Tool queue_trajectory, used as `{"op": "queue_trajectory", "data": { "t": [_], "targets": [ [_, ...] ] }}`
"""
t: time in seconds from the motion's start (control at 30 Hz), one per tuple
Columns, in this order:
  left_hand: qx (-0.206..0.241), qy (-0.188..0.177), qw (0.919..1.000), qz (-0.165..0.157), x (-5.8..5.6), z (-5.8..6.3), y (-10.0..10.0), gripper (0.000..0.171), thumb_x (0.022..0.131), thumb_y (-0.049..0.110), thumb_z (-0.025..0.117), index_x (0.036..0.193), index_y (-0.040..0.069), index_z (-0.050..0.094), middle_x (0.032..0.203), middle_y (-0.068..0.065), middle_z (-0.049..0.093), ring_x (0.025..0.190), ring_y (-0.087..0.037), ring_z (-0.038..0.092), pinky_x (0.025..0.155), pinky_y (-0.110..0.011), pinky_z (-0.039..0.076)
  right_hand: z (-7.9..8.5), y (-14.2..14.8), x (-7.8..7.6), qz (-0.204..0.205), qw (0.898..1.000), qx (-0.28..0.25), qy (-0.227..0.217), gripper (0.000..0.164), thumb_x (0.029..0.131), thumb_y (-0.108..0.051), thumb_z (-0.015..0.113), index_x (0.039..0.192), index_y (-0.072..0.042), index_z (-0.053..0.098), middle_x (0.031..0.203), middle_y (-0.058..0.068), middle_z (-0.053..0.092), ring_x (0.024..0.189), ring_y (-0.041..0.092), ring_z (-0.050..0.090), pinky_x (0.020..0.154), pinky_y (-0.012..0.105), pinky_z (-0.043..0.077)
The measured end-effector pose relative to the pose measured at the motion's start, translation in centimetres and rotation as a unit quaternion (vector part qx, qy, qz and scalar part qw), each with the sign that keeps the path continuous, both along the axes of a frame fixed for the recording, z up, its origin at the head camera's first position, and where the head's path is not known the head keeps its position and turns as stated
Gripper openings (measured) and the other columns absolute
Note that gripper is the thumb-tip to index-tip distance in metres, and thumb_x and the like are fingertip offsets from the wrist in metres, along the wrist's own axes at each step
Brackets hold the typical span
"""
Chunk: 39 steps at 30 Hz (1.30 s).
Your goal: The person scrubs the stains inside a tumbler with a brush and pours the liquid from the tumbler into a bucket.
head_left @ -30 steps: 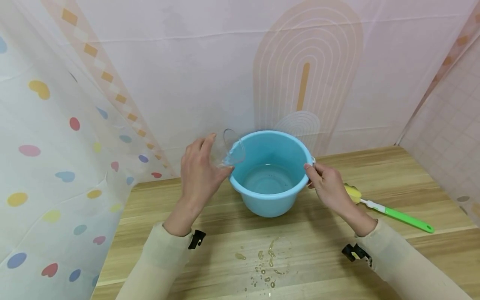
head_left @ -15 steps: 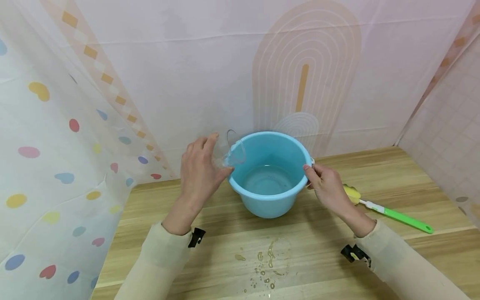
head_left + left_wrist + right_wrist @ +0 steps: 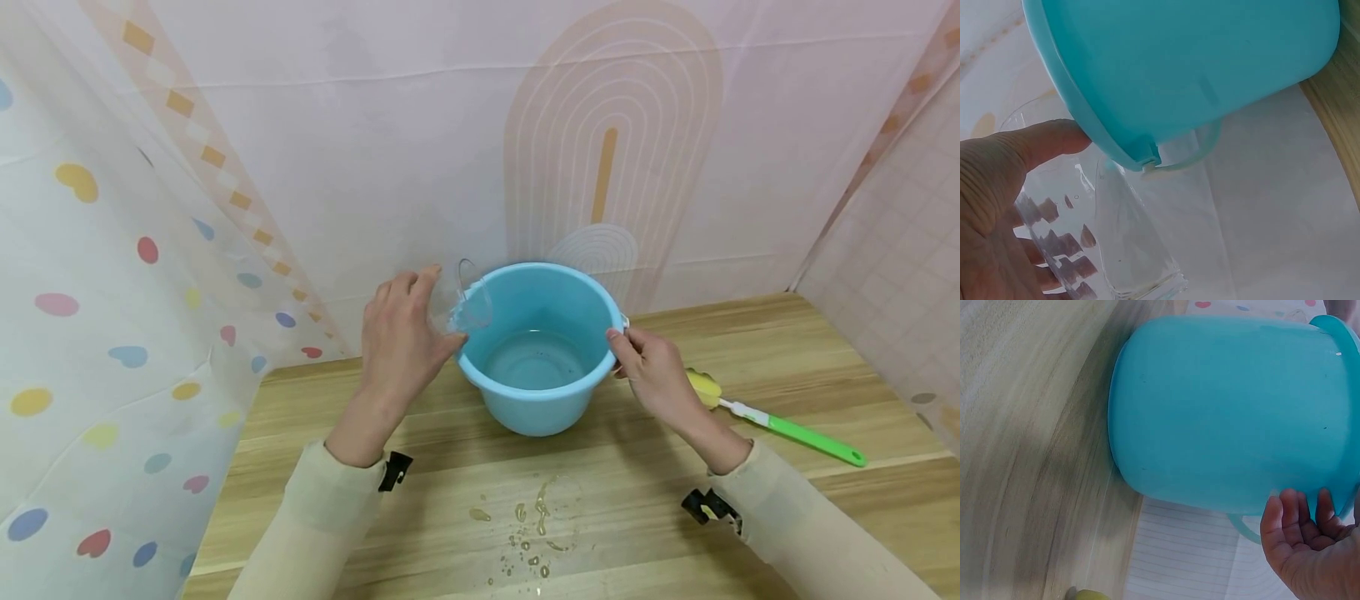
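Note:
A light blue bucket (image 3: pixel 534 410) stands upright on the wooden table, with shallow clear water (image 3: pixel 534 358) inside. My left hand (image 3: pixel 397 333) holds a clear cup (image 3: pixel 1141 244) tilted at the bucket's left rim, its mouth toward the bucket. In the left wrist view the thumb lies along one side of the cup and the fingers show through the far wall; the thumb tip is by the rim. At the opposite side, my right hand (image 3: pixel 660 371) grips the bucket's rim, thumb on top and fingers curled underneath near the handle (image 3: pixel 1244 530).
To the right, partly behind my right wrist, lies a sponge brush with a yellow head (image 3: pixel 705 388) and green handle (image 3: pixel 817 439). Water drops (image 3: pixel 534 533) wet the tabletop (image 3: pixel 450 467) in front. Patterned curtains (image 3: pixel 390 167) hang behind and at both sides.
The cup in my left hand has turned slightly and its mouth has shifted a little to the right. My right hand and the bucket look unchanged.

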State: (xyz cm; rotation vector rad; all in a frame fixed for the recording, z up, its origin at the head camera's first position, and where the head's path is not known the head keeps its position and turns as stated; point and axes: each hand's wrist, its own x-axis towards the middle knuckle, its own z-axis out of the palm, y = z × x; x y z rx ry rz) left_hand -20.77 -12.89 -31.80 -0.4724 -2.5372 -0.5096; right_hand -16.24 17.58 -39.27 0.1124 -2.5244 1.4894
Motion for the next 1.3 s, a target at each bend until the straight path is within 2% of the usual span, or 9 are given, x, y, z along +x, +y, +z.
{"op": "queue_trajectory", "data": {
  "t": [0.3,0.5,0.63,0.9,1.3],
  "targets": [
    [-0.010,0.000,0.9999,0.009,-0.04,0.19,0.27,0.079,0.072,0.021,0.097,0.141,0.005,0.062,0.124,-0.023,0.066,0.113,-0.044,0.060,0.091,-0.057,0.051,0.02,-0.03,-0.07,0.000,1.000,-0.002,-0.003,0.041,0.113,-0.025,0.049,0.101,0.007,0.070,0.085,0.015,0.071,0.081,0.035,0.070,0.067,0.029,0.058],
    [-0.019,0.002,0.9998,0.008,-0.15,0.30,0.44,0.078,0.073,0.020,0.096,0.141,0.005,0.062,0.124,-0.023,0.066,0.114,-0.044,0.060,0.094,-0.058,0.050,0.15,0.03,-0.10,0.000,1.000,0.001,-0.007,0.041,0.113,-0.026,0.048,0.104,0.007,0.071,0.086,0.015,0.072,0.076,0.023,0.068,0.068,0.029,0.059],
    [-0.024,0.003,0.9997,0.008,-0.18,0.37,0.51,0.078,0.072,0.019,0.096,0.141,0.005,0.062,0.124,-0.023,0.066,0.113,-0.044,0.060,0.094,-0.058,0.050,0.32,0.00,-0.09,-0.002,1.000,0.000,-0.006,0.041,0.112,-0.026,0.049,0.103,0.007,0.071,0.086,0.014,0.072,0.075,0.021,0.068,0.067,0.028,0.059],
    [-0.032,0.002,0.9994,0.009,-0.21,0.47,0.61,0.077,0.072,0.019,0.096,0.140,0.006,0.062,0.124,-0.023,0.066,0.113,-0.044,0.060,0.096,-0.059,0.050,0.18,-0.03,-0.13,0.000,1.000,0.002,-0.001,0.041,0.112,-0.026,0.049,0.101,0.007,0.070,0.084,0.014,0.071,0.080,0.037,0.070,0.066,0.029,0.058],
    [-0.043,0.004,0.9990,0.012,-0.32,0.54,0.74,0.076,0.071,0.018,0.097,0.138,0.006,0.063,0.123,-0.023,0.066,0.112,-0.045,0.061,0.093,-0.061,0.051,0.10,0.00,-0.10,0.000,1.000,0.006,0.001,0.040,0.112,-0.025,0.049,0.102,0.007,0.070,0.084,0.015,0.071,0.080,0.039,0.069,0.066,0.030,0.058]
  ]
}}
